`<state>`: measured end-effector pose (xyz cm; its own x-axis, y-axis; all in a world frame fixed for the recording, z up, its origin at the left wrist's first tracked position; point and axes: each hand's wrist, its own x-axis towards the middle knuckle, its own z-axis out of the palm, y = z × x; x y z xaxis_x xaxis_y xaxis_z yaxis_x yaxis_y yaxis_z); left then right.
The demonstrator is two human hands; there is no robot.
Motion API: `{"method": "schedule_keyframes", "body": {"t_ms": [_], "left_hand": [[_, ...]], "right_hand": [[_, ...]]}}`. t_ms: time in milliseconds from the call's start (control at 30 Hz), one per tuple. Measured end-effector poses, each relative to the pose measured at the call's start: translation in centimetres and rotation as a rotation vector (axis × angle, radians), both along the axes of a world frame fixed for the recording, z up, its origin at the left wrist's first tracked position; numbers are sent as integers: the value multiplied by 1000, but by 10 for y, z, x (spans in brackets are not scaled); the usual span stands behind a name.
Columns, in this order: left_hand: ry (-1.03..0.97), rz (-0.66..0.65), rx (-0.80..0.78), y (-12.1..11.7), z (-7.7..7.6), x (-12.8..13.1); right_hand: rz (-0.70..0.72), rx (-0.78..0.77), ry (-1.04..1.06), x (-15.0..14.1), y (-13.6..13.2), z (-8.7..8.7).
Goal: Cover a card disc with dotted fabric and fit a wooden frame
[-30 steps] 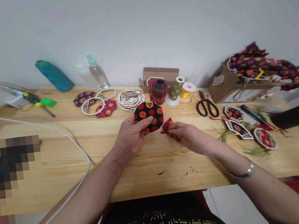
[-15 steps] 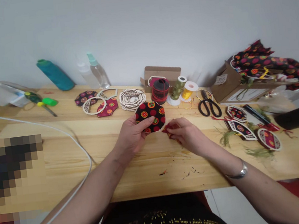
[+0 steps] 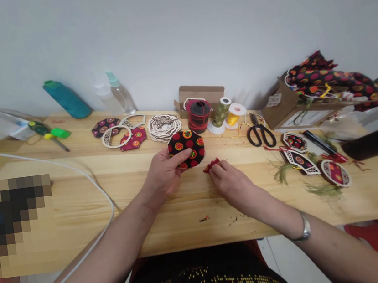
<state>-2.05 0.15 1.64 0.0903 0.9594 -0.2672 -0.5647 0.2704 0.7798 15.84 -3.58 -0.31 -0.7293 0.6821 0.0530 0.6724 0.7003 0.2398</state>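
Two hands are busy near the front edge of the worktop: the left hand is pressing a black dotted cloth, and the right hand is pinching a small red cloth

No wording can be read — the small white label on the cardboard box and the sheet beside it are too small and blurred — only faint marks show.

Left hand: palm turned inward, thumb laid across top, fingers mostly hidden, grip closed. Right hand: knuckles up, fingers curled down in pinch. Left forearm, right forearm: bare, angled inward. Hands near, not touching.
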Motion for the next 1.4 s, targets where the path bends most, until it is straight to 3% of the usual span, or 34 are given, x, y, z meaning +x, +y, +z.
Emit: {"method": "schedule_keyframes", "body": {"t_ms": [267,333,467,500,533,600,700,900,1133,1267,1400], "left_hand": [[18,4,-33,-1,2,1],[17,1,-34,-1,3,1],[22,5,-30,-1,5,1],[23,6,-29,-1,5,1],[21,9,-30,-1,5,1],[12,18,-31,-1,5,1],[-2,12,-19,-1,4,0],[-11,-20,13,-1,2,-2],[0,-3,-8,-2,2,-1],[-3,-16,8,-2,2,-1],[-12,0,0,-2,2,0]], "right_hand": [[-4,-97,99,1,-10,2],[-82,-293,263,5,-6,7],[-254,-1051,814,24,12,21],[-313,-1167,956,30,19,23],[-386,-1190,1079,35,27,24],[-544,-1063,1158,42,42,22],[-731,-733,985,45,61,13],[-843,-371,773,42,78,2],[-728,-216,526,24,82,-1],[-592,-240,471,8,73,-2],[-431,-304,474,-8,48,0]]}}
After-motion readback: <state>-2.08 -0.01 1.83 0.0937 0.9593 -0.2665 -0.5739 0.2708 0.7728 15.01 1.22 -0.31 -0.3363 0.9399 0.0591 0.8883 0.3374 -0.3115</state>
